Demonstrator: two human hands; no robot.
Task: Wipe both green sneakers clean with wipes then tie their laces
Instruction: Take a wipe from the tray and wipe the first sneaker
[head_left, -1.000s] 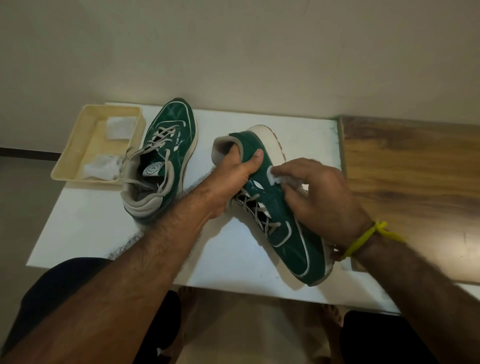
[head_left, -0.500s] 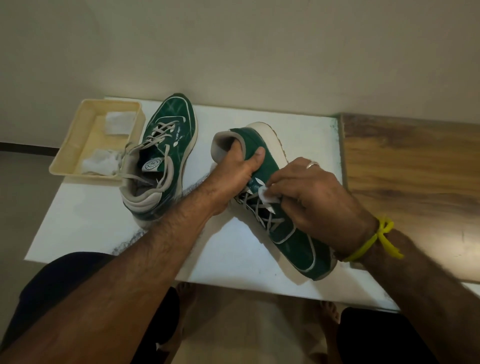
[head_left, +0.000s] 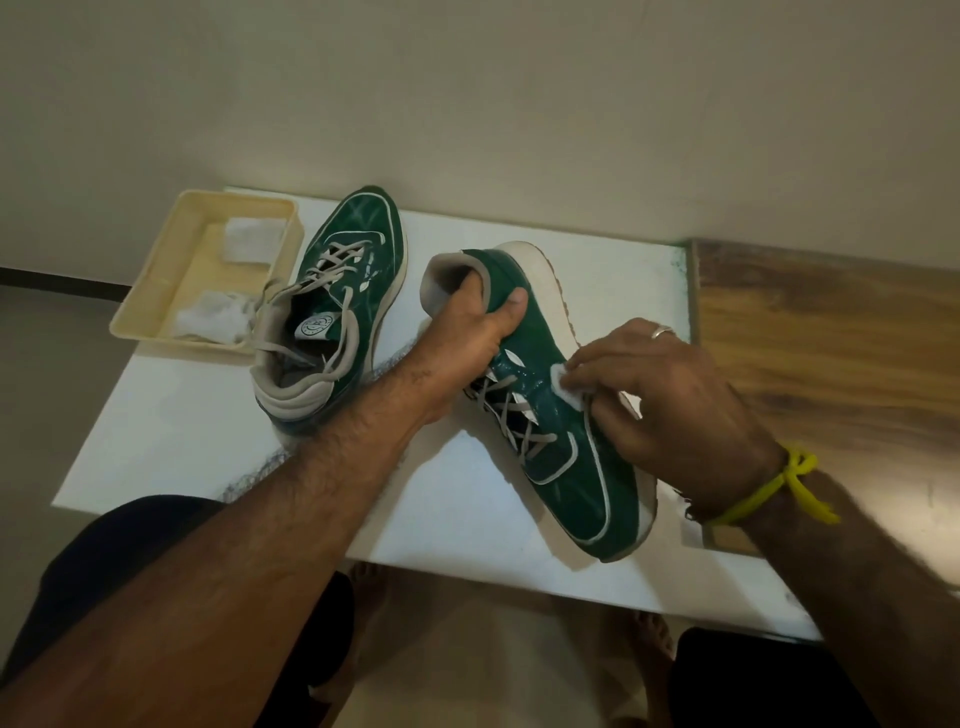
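Gripping sneaker (head_left: 550, 431) heel, left hand (head_left: 462, 338) — right hand (head_left: 670, 400) pinching wipe (head_left: 566, 387) — second sneaker (head_left: 337, 306), tray (head_left: 156, 291) beside.

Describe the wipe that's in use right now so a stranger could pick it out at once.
Start at the white table, then the green sneaker tilted on its side at the right. The wipe is the small white pad pinched under the right hand against that shoe's side. The other wipes lie loose in the cream tray at far left.
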